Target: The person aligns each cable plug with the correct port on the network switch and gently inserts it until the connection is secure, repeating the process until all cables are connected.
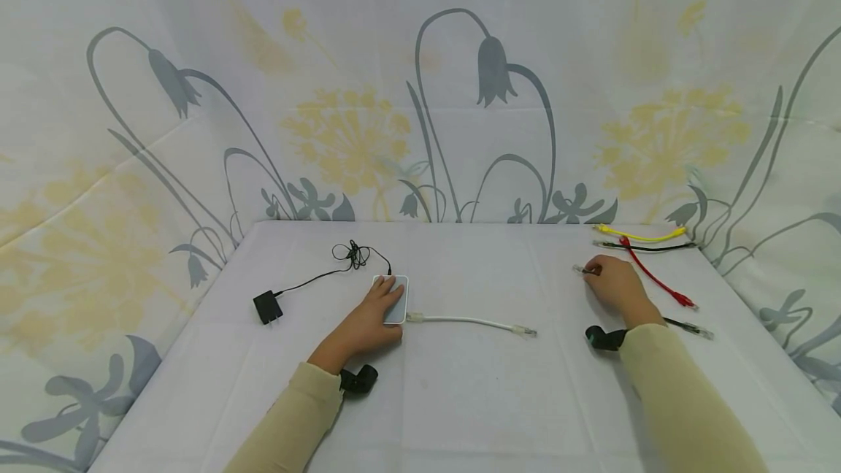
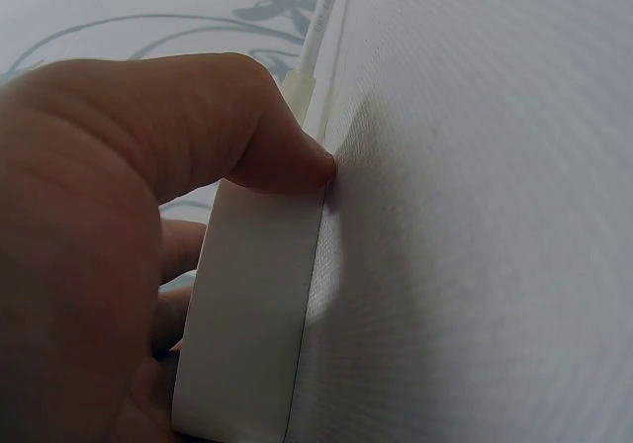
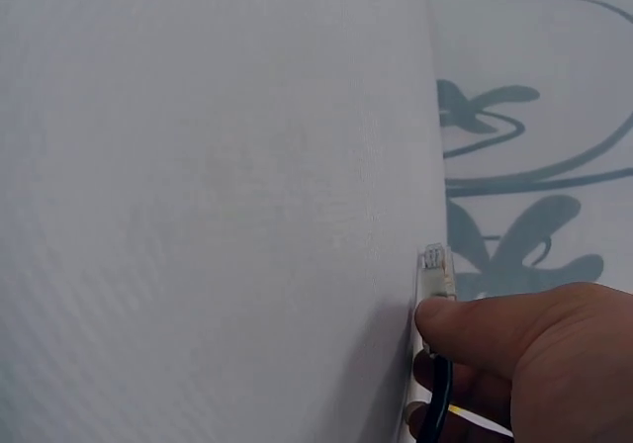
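In the head view my left hand (image 1: pixel 371 317) holds a small white network box (image 1: pixel 397 306) with a grey top, its fingers over the top. The left wrist view shows the thumb bent against the white side (image 2: pixel 259 295). A white Ethernet cable (image 1: pixel 463 320) meets the box's right side; its other plug lies loose on the table. At the right, my right hand (image 1: pixel 617 287) pinches a black Ethernet cable (image 1: pixel 680 324) just behind one clear plug (image 3: pixel 435 273). That cable's middle is hidden under the hand and wrist.
A black power adapter (image 1: pixel 268 307) lies at the left, its thin bundled cord (image 1: pixel 355 255) running to the box's back. Yellow (image 1: pixel 640 234), black (image 1: pixel 650 247) and red (image 1: pixel 657 279) Ethernet cables lie at the right back. A patterned cloth (image 1: pixel 368 35) hangs behind the table.
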### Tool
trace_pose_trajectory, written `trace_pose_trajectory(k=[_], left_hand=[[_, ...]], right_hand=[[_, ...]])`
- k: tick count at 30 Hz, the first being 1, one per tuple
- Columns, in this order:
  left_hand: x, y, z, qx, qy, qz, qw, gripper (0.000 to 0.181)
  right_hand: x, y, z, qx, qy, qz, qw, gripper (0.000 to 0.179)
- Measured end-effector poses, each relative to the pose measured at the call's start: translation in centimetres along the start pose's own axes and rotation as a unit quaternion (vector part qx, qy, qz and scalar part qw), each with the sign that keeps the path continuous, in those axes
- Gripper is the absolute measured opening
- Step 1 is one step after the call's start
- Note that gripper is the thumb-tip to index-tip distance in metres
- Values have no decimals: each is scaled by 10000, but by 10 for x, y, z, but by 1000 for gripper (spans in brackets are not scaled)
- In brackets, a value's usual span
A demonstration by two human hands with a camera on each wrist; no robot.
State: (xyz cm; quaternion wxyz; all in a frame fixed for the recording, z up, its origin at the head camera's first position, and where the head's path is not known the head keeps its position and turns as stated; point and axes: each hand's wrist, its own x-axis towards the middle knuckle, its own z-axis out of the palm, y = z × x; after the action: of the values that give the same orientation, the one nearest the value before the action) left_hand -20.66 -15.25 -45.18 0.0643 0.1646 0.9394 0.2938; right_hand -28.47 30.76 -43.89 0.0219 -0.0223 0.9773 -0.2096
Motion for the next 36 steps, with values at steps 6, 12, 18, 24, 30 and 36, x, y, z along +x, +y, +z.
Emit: trace_pose_trajectory(k=[6, 12, 18, 24, 30, 36], left_hand=[[0, 0, 0, -27, 1, -2, 10000, 82], [-1, 0, 0, -11, 8, 11, 10000, 82], [0, 0, -1, -6, 11, 43, 10000, 82], [1, 0, -1, -2, 4, 46, 10000, 82], [0, 0, 0, -3, -8, 19, 10000, 82], [0, -1, 1, 32, -16, 17, 10000, 83]], right_hand=[[1, -7, 5, 24, 254, -278, 9993, 29], [-2, -20, 6, 212, 296, -307, 9989, 30], [-3, -29, 10, 414, 331, -334, 9980, 28], [-6, -37, 13, 529, 436, -523, 9963, 24], [-5, -43, 19, 639, 378, -559, 9957, 23], [-5, -51, 22, 698, 243, -547, 9958, 25]])
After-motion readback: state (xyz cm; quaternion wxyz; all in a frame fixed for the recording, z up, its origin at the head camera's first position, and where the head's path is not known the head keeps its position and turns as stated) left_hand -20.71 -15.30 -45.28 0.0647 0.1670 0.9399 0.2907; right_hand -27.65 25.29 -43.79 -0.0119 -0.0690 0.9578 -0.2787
